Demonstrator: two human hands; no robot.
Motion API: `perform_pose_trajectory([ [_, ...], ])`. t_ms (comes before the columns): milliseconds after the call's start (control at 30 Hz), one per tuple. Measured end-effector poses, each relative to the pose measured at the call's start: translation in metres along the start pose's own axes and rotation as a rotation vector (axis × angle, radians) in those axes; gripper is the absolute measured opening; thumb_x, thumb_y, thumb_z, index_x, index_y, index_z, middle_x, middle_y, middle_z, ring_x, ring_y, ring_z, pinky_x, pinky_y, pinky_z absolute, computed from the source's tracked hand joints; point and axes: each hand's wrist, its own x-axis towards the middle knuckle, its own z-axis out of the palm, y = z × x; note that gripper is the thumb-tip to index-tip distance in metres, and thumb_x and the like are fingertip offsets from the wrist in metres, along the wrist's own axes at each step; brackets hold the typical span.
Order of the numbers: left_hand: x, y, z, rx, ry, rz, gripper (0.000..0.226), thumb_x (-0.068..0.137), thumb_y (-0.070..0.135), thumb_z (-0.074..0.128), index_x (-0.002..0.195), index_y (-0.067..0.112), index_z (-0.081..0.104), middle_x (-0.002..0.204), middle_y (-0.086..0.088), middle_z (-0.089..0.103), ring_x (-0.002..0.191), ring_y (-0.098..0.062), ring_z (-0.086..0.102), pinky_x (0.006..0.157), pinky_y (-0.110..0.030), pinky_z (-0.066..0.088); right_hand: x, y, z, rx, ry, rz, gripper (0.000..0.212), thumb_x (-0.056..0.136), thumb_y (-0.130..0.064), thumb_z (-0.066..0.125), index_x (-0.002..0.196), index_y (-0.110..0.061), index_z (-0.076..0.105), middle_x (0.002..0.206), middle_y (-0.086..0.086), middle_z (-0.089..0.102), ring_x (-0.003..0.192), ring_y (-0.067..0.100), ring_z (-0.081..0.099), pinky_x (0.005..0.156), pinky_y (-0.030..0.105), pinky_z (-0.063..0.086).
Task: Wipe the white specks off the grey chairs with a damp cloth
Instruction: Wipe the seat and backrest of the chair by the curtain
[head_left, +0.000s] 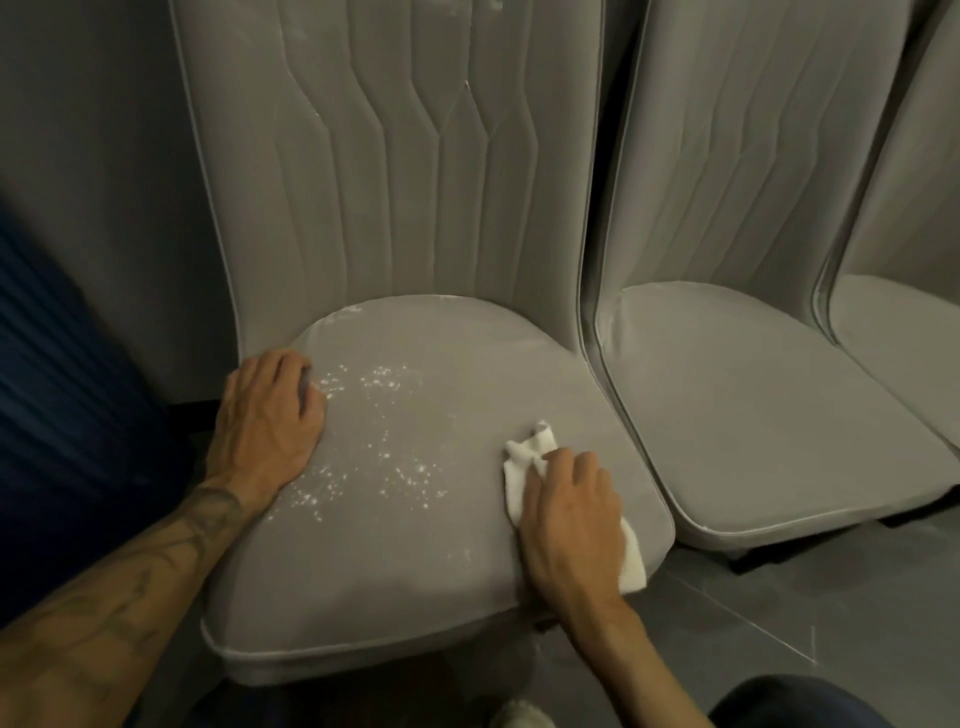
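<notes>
- Grey upholstery fills the view: the near chair (415, 571) sits dead centre, seat towards us, its stitched back (395, 182) rising at 12 o'clock.
- White specks (410, 480) are scattered over the seat's left half, from about 10 o'clock down to 7 o'clock, and there's a pale smear along the rim at 12 o'clock.
- Left hand (265, 421) rests on the seat's edge at 9 o'clock, palm down, fingers bent and loose, holding nothing. Its fingertips are right at the nearest specks.
- A tattooed forearm runs from that hand down to 7 o'clock of the frame.
- Right hand (571, 519) is at 4 o'clock on the seat, fingers curled down over the cloth (524, 457) and clamping it against the fabric.
- That cloth is white and crumpled. 1 end pokes out past the fingertips towards 11 o'clock, and another corner shows beside the palm at the seat's 4 o'clock edge.
- Around the cloth, the seat's right half shows plain grey.
- A 2nd chair (753, 415) stands just beside the 1st at 3 o'clock, same grey, same stitched back; whether the 2 touch, I cannot tell.
- A 3rd chair (893, 332) sits past it at 2 o'clock, only partly in frame.
- Grey tiled floor (779, 623) shows at 5 o'clock, dark blue pleated fabric (62, 389) at 9 o'clock, and a grey wall (93, 130) at 11 o'clock.
</notes>
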Motion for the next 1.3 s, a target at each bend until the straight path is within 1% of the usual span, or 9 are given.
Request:
perform_pose_trajectory([
  [67, 0.0, 0.0, 0.0, 0.002, 0.006, -0.001, 0.035, 0.097, 0.029, 0.038, 0.115, 0.006, 0.059, 0.115, -0.018, 0.06, 0.108, -0.038, 0.054, 0.101, -0.051, 0.039, -0.012, -0.029, 0.004, 0.016, 0.028, -0.011, 0.017, 0.102, -0.03, 0.039, 0.096, -0.02, 0.052, 0.095, 0.002, 0.05, 0.081, 0.023, 0.046, 0.072, 0.038, 0.037],
  [167, -0.001, -0.003, 0.0, 0.0, 0.003, -0.002, 0.035, 0.097, 0.029, 0.039, 0.114, 0.007, 0.059, 0.116, -0.018, 0.06, 0.109, -0.037, 0.054, 0.102, -0.051, 0.039, -0.042, -0.069, 0.016, 0.106, 0.002, -0.247, 0.012, 0.1, -0.025, 0.042, 0.092, -0.023, 0.049, 0.089, -0.001, 0.044, 0.075, 0.018, 0.036, 0.067, 0.032, 0.03],
  [267, -0.002, -0.005, 0.0, -0.014, 0.01, 0.002, 0.037, 0.098, 0.032, 0.036, 0.115, 0.008, 0.058, 0.116, -0.017, 0.059, 0.109, -0.036, 0.054, 0.102, -0.052, 0.04, -0.025, -0.049, 0.013, 0.076, -0.034, -0.356, 0.012, 0.102, -0.028, 0.044, 0.095, -0.022, 0.051, 0.093, -0.001, 0.047, 0.078, 0.019, 0.041, 0.07, 0.032, 0.03],
  [467, -0.001, -0.003, 0.001, -0.006, -0.002, -0.004, 0.035, 0.098, 0.031, 0.036, 0.114, 0.009, 0.057, 0.115, -0.015, 0.058, 0.107, -0.034, 0.053, 0.101, -0.051, 0.04, 0.018, -0.025, 0.008, 0.012, -0.063, -0.098, 0.019, 0.104, -0.032, 0.033, 0.103, -0.02, 0.049, 0.103, 0.003, 0.051, 0.087, 0.023, 0.046, 0.08, 0.04, 0.041],
  [633, -0.001, -0.004, 0.002, 0.004, -0.001, -0.001, 0.035, 0.098, 0.031, 0.036, 0.114, 0.009, 0.058, 0.114, -0.014, 0.059, 0.106, -0.033, 0.054, 0.101, -0.049, 0.04, 0.013, -0.047, 0.021, 0.079, -0.236, -0.528, 0.029, 0.105, -0.036, 0.027, 0.109, -0.019, 0.051, 0.108, 0.003, 0.049, 0.092, 0.024, 0.045, 0.083, 0.041, 0.04],
  [900, 0.001, -0.001, 0.002, 0.0, 0.031, -0.007, 0.028, 0.096, 0.026, 0.041, 0.109, 0.009, 0.058, 0.111, -0.013, 0.06, 0.105, -0.033, 0.055, 0.098, -0.048, 0.041, 0.096, -0.043, 0.037, -0.117, -0.08, -0.152, 0.027, 0.106, -0.032, 0.03, 0.109, -0.013, 0.05, 0.111, 0.012, 0.054, 0.097, 0.034, 0.051, 0.081, 0.044, 0.036],
  [1100, -0.001, -0.004, 0.002, 0.01, 0.026, -0.016, 0.028, 0.096, 0.026, 0.042, 0.111, 0.009, 0.059, 0.112, -0.013, 0.06, 0.105, -0.033, 0.056, 0.098, -0.049, 0.043, 0.086, -0.039, 0.039, 0.059, -0.181, -0.592, 0.043, 0.1, -0.046, 0.02, 0.099, -0.014, 0.05, 0.099, 0.009, 0.051, 0.083, 0.031, 0.047, 0.075, 0.044, 0.04],
  [1167, -0.001, -0.001, 0.001, 0.011, 0.023, -0.017, 0.028, 0.096, 0.026, 0.043, 0.111, 0.009, 0.059, 0.113, -0.014, 0.061, 0.106, -0.033, 0.056, 0.098, -0.049, 0.043, 0.115, -0.022, 0.036, 0.003, -0.166, -0.501, 0.052, 0.097, -0.049, 0.017, 0.102, -0.01, 0.052, 0.103, 0.014, 0.052, 0.088, 0.036, 0.049, 0.079, 0.046, 0.039],
  [1300, 0.0, -0.001, 0.0, -0.005, 0.025, -0.023, 0.028, 0.096, 0.026, 0.042, 0.111, 0.009, 0.059, 0.113, -0.012, 0.06, 0.106, -0.031, 0.055, 0.098, -0.046, 0.042, 0.16, -0.025, 0.044, -0.093, -0.098, -0.152, 0.033, 0.104, -0.031, 0.034, 0.114, -0.004, 0.05, 0.118, 0.021, 0.053, 0.104, 0.04, 0.052, 0.087, 0.048, 0.039],
])
